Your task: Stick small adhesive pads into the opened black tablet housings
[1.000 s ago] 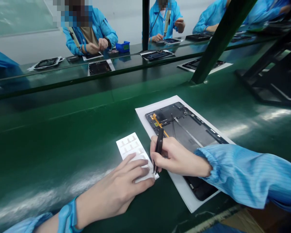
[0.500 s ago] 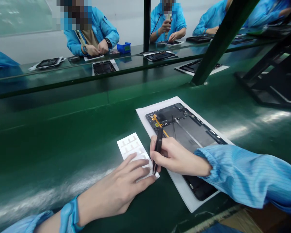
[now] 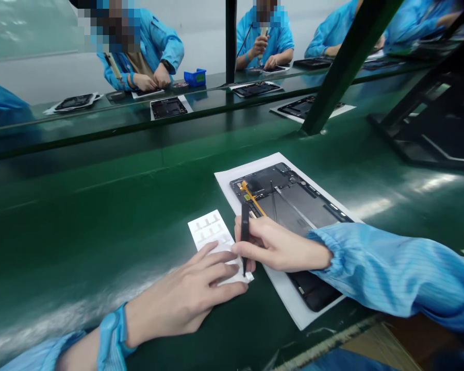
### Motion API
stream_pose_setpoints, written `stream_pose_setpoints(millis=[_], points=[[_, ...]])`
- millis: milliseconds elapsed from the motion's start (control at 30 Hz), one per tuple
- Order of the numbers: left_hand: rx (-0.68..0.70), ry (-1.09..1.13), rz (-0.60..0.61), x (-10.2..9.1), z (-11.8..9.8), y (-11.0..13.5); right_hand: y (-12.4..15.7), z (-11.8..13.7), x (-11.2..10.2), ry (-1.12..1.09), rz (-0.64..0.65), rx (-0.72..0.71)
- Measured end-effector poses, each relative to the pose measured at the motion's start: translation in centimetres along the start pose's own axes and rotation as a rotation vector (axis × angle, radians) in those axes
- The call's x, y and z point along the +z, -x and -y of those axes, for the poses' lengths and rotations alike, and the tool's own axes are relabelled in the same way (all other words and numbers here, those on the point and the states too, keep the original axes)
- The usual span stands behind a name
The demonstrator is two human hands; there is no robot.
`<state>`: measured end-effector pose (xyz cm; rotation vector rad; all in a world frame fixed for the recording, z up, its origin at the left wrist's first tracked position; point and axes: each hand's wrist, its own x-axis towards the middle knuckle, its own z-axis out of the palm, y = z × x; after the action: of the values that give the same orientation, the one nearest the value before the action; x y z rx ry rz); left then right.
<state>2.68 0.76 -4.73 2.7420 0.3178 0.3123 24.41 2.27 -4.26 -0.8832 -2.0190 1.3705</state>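
A white sheet of small stickers (image 3: 205, 224) lies on the green bench. My left hand (image 3: 193, 288) rests on its near part with fingers spread, pressing it down. In my right hand (image 3: 268, 242) is a pair of black tweezers (image 3: 245, 221), tips pointing down at the sheet's near right corner, close to my left thumb. Whether the tips hold a sticker is too small to tell. Under my right wrist lies an opened tablet (image 3: 294, 201) with an orange flex cable (image 3: 254, 199), on a white paper sheet (image 3: 224, 181). My forearm hides part of the tablet.
A slanted dark green post (image 3: 332, 77) rises behind the tablet. Across the bench, co-workers in blue jackets (image 3: 160, 38) handle devices. More opened tablets (image 3: 168, 108) lie on papers along the line. A blue bin (image 3: 195, 78) stands at the back, a dark stand (image 3: 429, 123) at right.
The tweezers have turned more upright, and their tips look closer together. My right hand has shifted slightly left. My left hand stays on the sticker sheet; the whole view has shifted slightly.
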Motion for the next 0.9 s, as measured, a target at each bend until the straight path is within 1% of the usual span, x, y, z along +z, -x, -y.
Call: stream_pose_setpoints(millis=[67, 167, 233, 300, 367, 433, 500, 600, 700, 800, 900], points=[[0.002, 0.020, -0.035, 0.2, 0.2, 0.2, -0.1, 0.1, -0.1, -0.118, 0.005, 0.033], [-0.013, 0.049, -0.063, 0.3, 0.6, 0.5, 0.4, 0.8, -0.3, -0.381, 0.019, 0.075], [-0.005, 0.035, -0.062, 0.3, 0.7, 0.4, 1.5, 1.6, -0.7, -0.473, -0.020, 0.047], [0.024, -0.010, -0.096, 0.3, 0.3, 0.0, 3.3, 2.3, -1.0, -0.447, -0.134, 0.003], [0.083, -0.056, -0.159, 0.4, -0.6, -1.0, 5.5, 2.4, -1.2, -0.359, -0.294, -0.015], [0.164, -0.088, -0.199, 0.9, -1.7, -2.5, 7.9, 2.1, -1.0, -0.285, -0.473, 0.003], [0.246, -0.135, -0.169, 1.4, -2.6, -4.2, 10.1, 1.5, -0.4, -0.229, -0.663, 0.011], [0.285, -0.189, -0.098, 2.1, -3.0, -6.3, 12.3, 0.4, 0.9, -0.153, -0.898, 0.000], [0.306, -0.188, -0.127, 2.4, -2.6, -7.0, 13.0, -0.1, 2.6, -0.128, -1.039, 0.017], [0.337, -0.167, -0.143, 2.2, -2.3, -6.5, 12.3, 0.0, 4.2, -0.148, -1.109, 0.050], [0.312, -0.110, -0.124, 2.0, -2.3, -5.6, 11.1, 0.3, 5.8, -0.092, -1.163, 0.049]])
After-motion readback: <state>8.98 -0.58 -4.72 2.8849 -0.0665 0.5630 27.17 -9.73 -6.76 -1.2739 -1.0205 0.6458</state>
